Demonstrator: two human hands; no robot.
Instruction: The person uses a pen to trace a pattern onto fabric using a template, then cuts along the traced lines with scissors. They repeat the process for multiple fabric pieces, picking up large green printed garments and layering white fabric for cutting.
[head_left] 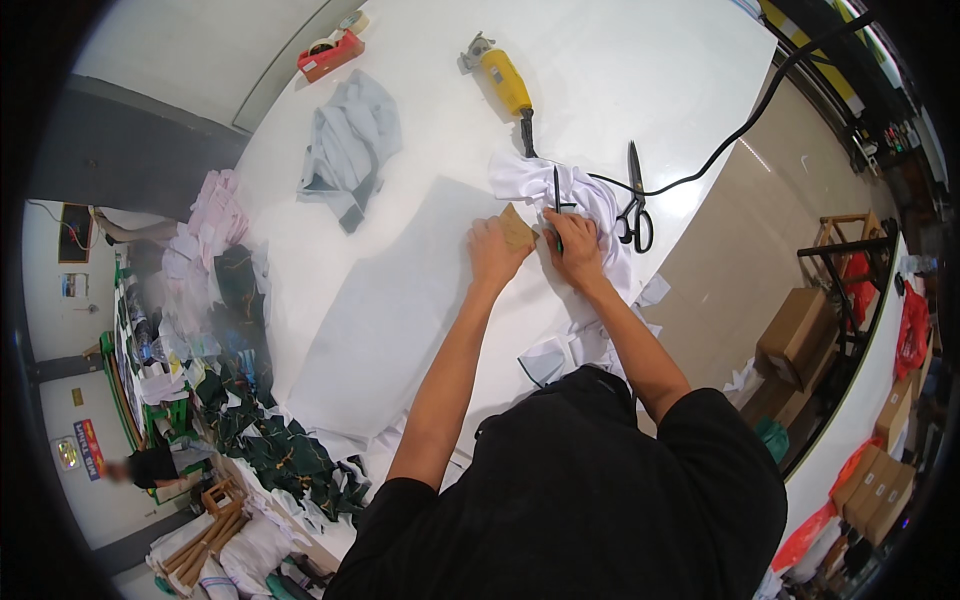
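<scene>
We pinch brown piece point(519, 230) by edge in left hand point(493, 255), beside pale grey sheet point(380, 310) on worktop point(650, 80); steadying it, we judge; right hand point(578, 250) curled round slim black tool point(557, 190) over white cloth point(515, 178), its kind hard to tell, tip aimed away from us; yellow cutter point(505, 80) beyond; black cable point(745, 128) crosses large scissors point(636, 202), obstructing right side

Wall point(55, 320), left: white with grey bands; a dark frame point(75, 233) and a red-and-blue sign point(88, 449) hang there. Table point(660, 90), centre: white, broad, smooth. Floor point(700, 290), right: beige, glossy, reflecting light. Stool point(850, 246), right: black. Counter point(850, 400), near right: white-topped, bearing brown cartons point(875, 490).
</scene>
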